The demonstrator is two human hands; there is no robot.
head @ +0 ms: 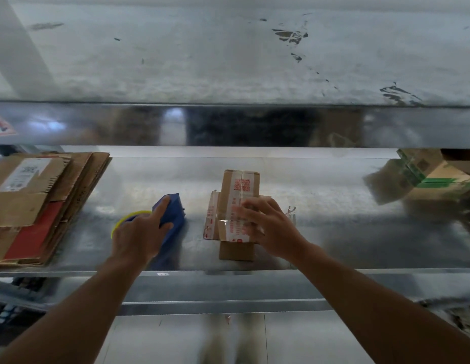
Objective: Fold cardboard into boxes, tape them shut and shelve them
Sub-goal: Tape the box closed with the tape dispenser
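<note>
1. Steel shelf (333, 211) at about chest height carries everything, so it's doubling as the workbench, with another shelf right above it.
2. Cardboard stack (36, 206) sits flat at the far left, well apart from the work. My guess is it's the supply pile, parked within reach but out of the way.
3. Green-printed box (433, 179) is over at the far right edge and looks already made up, so that's probably where finished ones go.
4. Small carton (236, 195) lies in the middle of the shelf, partly flattened, with red-printed tape across it. This is the one being worked on.
5. Blue dispenser (173, 214) with its yellow roll (128, 215) is just left of the carton, handy for the next strip.
6. Left hand (138, 235) grasps the dispenser, index finger along the top.
7. Right hand (270, 227) rests loose-fingered on the carton, likely pinning it down. It's blurry, so no telling if it's pinching tape.
</note>
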